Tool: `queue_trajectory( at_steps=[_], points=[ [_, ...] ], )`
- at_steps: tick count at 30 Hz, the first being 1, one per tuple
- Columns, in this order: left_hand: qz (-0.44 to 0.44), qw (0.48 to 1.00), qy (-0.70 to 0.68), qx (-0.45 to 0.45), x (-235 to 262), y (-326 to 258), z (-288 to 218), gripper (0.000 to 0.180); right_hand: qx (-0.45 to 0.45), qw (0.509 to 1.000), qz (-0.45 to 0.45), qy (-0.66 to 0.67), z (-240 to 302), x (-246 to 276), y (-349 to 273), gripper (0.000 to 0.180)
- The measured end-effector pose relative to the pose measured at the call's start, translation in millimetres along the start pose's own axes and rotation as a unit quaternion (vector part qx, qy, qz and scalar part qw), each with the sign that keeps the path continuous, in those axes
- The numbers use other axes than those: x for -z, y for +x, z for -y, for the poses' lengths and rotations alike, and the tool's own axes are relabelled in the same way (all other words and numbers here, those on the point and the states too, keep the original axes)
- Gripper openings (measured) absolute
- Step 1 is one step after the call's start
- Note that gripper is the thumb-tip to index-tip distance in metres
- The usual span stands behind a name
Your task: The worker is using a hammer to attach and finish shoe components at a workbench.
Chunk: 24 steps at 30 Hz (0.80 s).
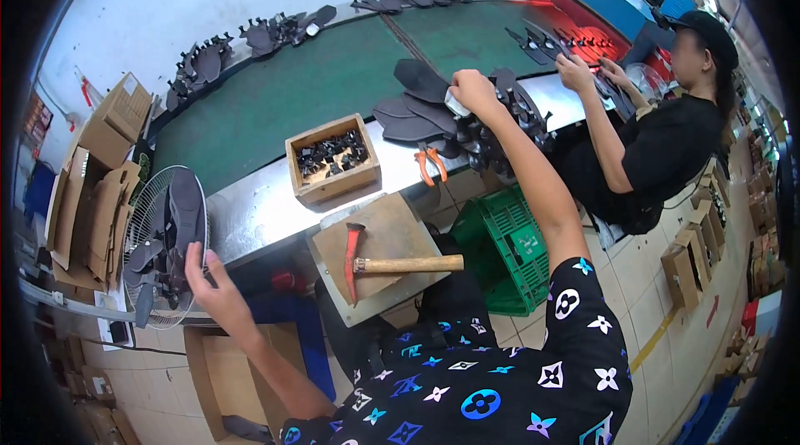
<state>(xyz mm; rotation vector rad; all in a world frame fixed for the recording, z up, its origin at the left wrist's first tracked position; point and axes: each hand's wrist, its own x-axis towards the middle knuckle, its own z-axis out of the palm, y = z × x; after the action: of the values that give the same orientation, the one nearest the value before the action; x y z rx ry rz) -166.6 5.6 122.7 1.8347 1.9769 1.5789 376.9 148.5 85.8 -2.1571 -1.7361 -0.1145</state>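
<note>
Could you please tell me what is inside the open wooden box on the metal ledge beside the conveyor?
The wooden box holds a loose heap of small dark pieces. Their exact kind is too small to tell, and the heap covers the box's bottom.

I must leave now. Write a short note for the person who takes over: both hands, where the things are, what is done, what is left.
Left hand: out to the left, holding dark sole pieces in front of the fan.
Right hand: stretched forward on the stack of dark soles at the green conveyor edge.
Hammer lies unused on the wooden board; wooden box of small black parts and orange pliers lie beyond.
Done: cannot tell. Left: many soles on the belt.
</note>
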Motion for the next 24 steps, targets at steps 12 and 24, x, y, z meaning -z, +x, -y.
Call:
queue_trajectory(
  at_steps=[12, 24],
  points=[
    [0.452, 0.57, -0.632, 0.266, -54.6, -28.8, -58.3, 0.078, 0.34, 0.809, -0.353, 0.324, 143.1, 67.1, -93.4, 0.022],
    [0.405, 0.666, -0.534, 0.327, -47.2, -101.8, -71.1, 0.044, 0.194, 0.959, 0.108, 0.176, 141.2, 0.0, -300.2, 0.091]
  ],
)
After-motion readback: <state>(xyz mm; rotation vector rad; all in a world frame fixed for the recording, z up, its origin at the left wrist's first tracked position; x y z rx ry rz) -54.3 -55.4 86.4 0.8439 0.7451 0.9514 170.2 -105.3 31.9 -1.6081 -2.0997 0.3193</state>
